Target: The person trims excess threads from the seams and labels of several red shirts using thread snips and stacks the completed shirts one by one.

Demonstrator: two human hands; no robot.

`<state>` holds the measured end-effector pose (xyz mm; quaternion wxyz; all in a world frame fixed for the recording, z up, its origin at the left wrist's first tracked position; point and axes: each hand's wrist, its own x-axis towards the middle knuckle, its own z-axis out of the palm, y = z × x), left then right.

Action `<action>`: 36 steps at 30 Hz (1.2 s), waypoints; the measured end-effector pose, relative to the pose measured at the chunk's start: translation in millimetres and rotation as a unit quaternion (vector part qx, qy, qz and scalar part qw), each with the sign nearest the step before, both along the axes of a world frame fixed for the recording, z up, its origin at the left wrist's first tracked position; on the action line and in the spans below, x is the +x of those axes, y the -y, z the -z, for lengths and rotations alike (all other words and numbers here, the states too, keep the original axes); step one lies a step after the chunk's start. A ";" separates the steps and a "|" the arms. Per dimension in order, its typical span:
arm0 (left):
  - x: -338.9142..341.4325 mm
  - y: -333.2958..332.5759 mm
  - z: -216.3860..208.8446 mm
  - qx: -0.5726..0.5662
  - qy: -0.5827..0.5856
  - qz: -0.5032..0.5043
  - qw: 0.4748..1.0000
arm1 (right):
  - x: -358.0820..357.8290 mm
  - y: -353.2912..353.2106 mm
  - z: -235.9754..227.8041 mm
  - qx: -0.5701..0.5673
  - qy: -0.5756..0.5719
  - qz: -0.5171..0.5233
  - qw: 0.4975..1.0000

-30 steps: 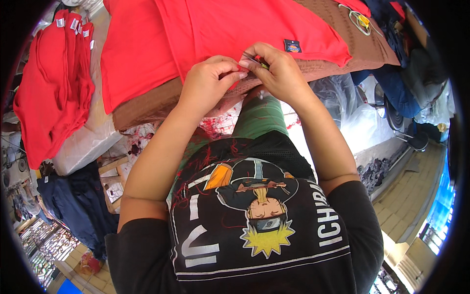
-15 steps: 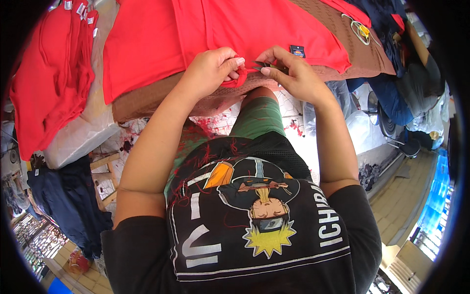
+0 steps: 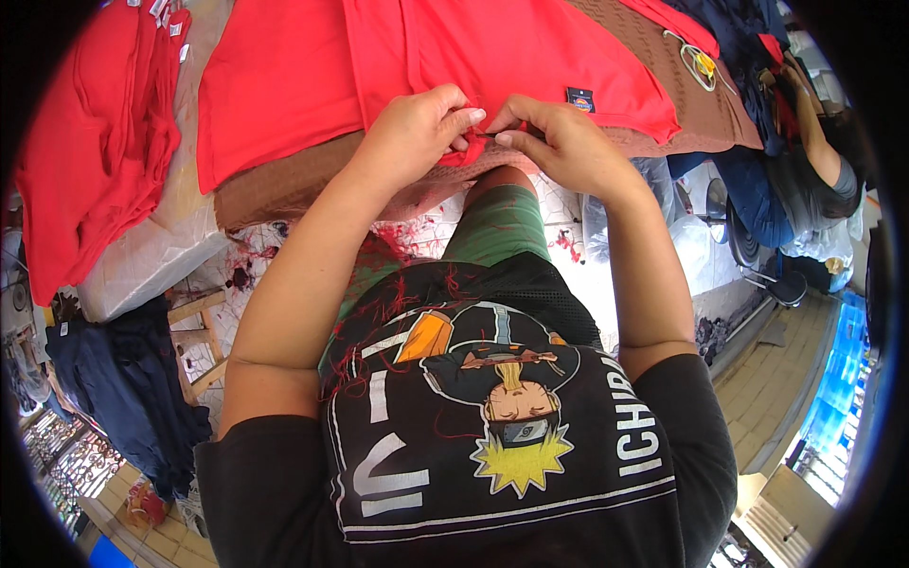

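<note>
A red garment (image 3: pixel 511 57) lies spread before me, with a small dark label (image 3: pixel 580 99) near its right edge. My left hand (image 3: pixel 421 128) pinches a bunched fold of it at the near edge. Close by on the right, my right hand (image 3: pixel 563 142) is closed around small dark thread snips (image 3: pixel 490 135). Only their tips show, touching or almost touching the pinched red cloth; the rest is hidden by my fingers.
Brown cloth (image 3: pixel 294 185) covers the work surface under the garment. More red garments (image 3: pixel 99 142) are piled at the left, above hanging navy clothes (image 3: pixel 123 388). A yellow item with pale cord (image 3: pixel 703 64) lies at the far right. Another person's arm (image 3: pixel 819 142) shows beyond.
The garment has shifted slightly right under my hands. My right hand has moved a little left, bringing the snips to the pinched cloth. The other person's arm at the right has moved.
</note>
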<state>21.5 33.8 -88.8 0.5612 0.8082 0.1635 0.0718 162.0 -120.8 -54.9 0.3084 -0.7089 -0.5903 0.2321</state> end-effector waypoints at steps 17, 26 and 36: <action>0.7 3.6 -1.3 -0.002 -0.008 -0.021 1.000 | -5.3 -4.7 10.0 0.017 0.005 -0.009 1.000; -66.1 -23.0 -88.4 0.063 0.103 0.138 0.983 | 11.4 27.7 -18.6 -0.060 -0.090 0.087 0.990; -97.0 -11.8 -114.1 0.107 0.106 -0.044 0.988 | 10.4 28.8 -8.6 0.097 -0.112 0.083 0.986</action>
